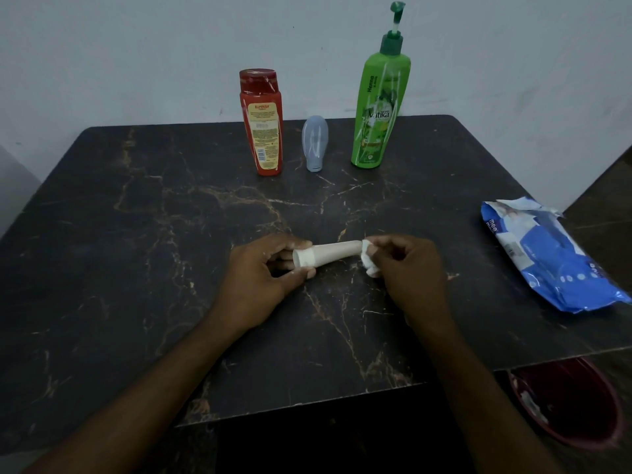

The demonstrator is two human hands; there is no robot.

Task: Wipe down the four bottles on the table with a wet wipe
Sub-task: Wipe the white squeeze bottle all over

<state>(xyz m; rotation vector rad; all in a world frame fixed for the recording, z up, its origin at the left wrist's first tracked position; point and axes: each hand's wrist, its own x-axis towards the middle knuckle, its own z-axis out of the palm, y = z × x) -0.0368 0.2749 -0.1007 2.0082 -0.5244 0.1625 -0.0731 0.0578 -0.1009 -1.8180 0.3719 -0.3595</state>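
Note:
My left hand (260, 275) grips the capped end of a small cream tube bottle (330, 254), held level just above the middle of the dark marble table (136, 234). My right hand (410, 268) pinches a bunched white wet wipe (369, 261) against the tube's far end. At the back stand a red bottle (261, 128), a small pale blue bottle (314, 143) set cap-down, and a tall green pump bottle (379, 107).
A blue wet-wipe pack (547, 258) lies at the table's right edge. A dark red bin (567, 401) sits on the floor below the front right corner. A pale wall rises right behind the bottles.

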